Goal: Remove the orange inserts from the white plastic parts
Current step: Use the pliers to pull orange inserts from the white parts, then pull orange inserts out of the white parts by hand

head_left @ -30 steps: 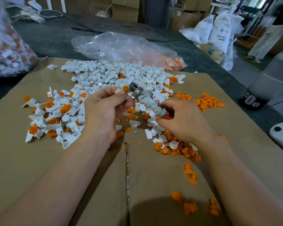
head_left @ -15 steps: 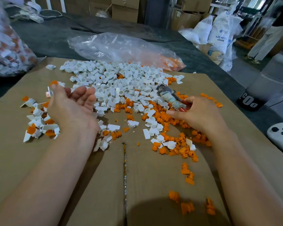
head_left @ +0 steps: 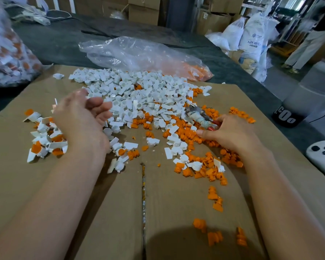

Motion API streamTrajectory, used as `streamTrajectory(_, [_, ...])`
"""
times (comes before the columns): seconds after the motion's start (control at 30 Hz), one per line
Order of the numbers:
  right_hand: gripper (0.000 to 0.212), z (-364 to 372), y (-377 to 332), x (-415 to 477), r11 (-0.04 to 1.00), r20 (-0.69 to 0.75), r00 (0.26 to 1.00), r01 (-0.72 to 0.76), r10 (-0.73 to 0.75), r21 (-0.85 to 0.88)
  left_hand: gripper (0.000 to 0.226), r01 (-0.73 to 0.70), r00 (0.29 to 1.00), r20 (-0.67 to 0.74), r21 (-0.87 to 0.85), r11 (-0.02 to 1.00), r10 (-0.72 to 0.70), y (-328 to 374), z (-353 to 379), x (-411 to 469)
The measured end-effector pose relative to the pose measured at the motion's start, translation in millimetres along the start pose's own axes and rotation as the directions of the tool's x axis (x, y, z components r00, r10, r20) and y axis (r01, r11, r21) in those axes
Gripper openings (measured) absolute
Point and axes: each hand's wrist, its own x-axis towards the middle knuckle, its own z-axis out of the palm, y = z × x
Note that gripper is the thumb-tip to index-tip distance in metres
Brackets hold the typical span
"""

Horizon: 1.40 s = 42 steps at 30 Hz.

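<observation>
A big heap of emptied white plastic parts (head_left: 139, 91) lies at the back of the cardboard sheet (head_left: 176, 194). At the left sits a smaller pile of white parts with orange inserts (head_left: 45, 141) still in them. Loose orange inserts (head_left: 195, 136) are scattered in the middle and to the right. My left hand (head_left: 81, 119) hovers between the two piles, fingers loosely curled, with nothing visible in it. My right hand (head_left: 231, 134) rests on the orange inserts and grips a tape-wrapped, red-handled metal tool (head_left: 197, 114) that points up and to the left.
A clear plastic bag (head_left: 139, 53) with orange pieces lies behind the heap. A full bag of parts (head_left: 6, 53) stands at the far left. A white controller (head_left: 323, 156) and a black-based cylinder (head_left: 289, 117) are at the right, off the cardboard.
My left hand left the tool tip, swung left over the unprocessed pile and lifted slightly. My right hand lowered the tool to the right onto the orange inserts.
</observation>
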Motion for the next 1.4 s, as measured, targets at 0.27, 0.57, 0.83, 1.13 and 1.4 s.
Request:
streamTrajectory(0.27, [0.076, 3, -1, 0, 1.0, 0.042, 0.999, 0.029, -0.029, -0.001, 0.032, -0.509, 0.861, 0.468, 0.789, 0.344, 0.2, -2, 19, -25])
streamTrajectory(0.57, [0.085, 4, -1, 0, 0.999, 0.096, 0.994, 0.043, -0.045, 0.021, 0.038, -0.546, 0.833, 0.53, 0.833, -0.088, -0.159, -18, 16, -21])
streamTrajectory(0.83, [0.084, 6, -3, 0, 0.998, 0.094, 0.993, 0.065, -0.066, 0.012, 0.021, -0.542, 0.84, 0.541, 0.839, -0.043, -0.038, -15, 20, -24])
streamTrajectory(1.13, [0.076, 6, -2, 0, 0.996, 0.051, 0.996, 0.075, -0.077, 0.041, 0.014, -0.586, 0.81, 0.585, 0.809, -0.04, -0.036, -16, 24, -24])
streamTrajectory(1.4, [0.029, 6, -40, -23, 0.819, -0.234, 0.833, 0.544, -0.501, 0.184, 0.031, -0.66, 0.751, 0.658, 0.751, -0.025, -0.066, -21, 22, -27])
